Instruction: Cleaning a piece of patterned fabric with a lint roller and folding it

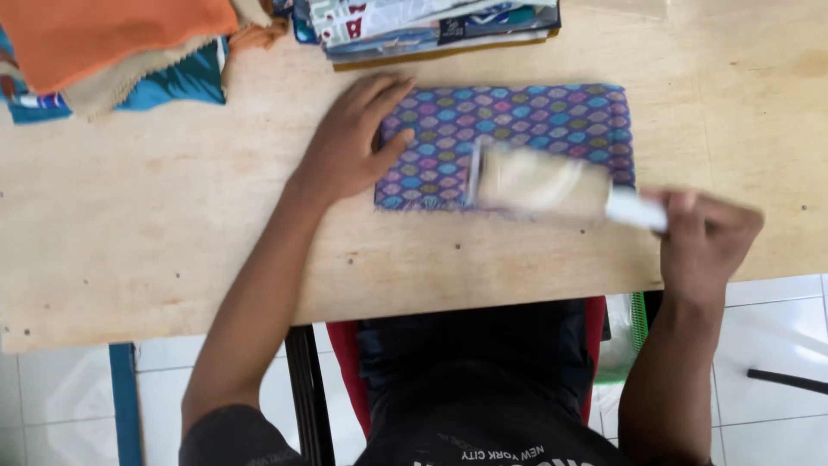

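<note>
Cloth (517, 129) with a purple, blue and orange diamond pattern is lying folded flat on the wooden table (172, 224), near the middle and a bit toward the far side. A lint roller (542, 183) is resting across the near right part of it, and it is looking blurry, so it is probably rolling. The right hand (703, 246) is closing tight around the roller's white handle (636, 209), just past the right edge of the cloth. The left hand (349, 142) is lying open and flat, with fingers spread, pressing down on the left end of the cloth and partly on the table. To do this well, the flat hand should be holding the cloth firm so it is not sliding or bunching up. The roller should be going in long, even strokes, pushing away from the holding hand, with the roll lying flat so its whole side is touching. Each stroke should be overlapping the last one a little, so no strip is getting missed, and the frayed near edge is needing a gentle touch. Behind the cloth, a stack of folded cloths (431, 26) is sitting at the far edge of the table. A loose pile of orange, tan and teal cloths (112, 47) is sitting at the far left corner.
</note>
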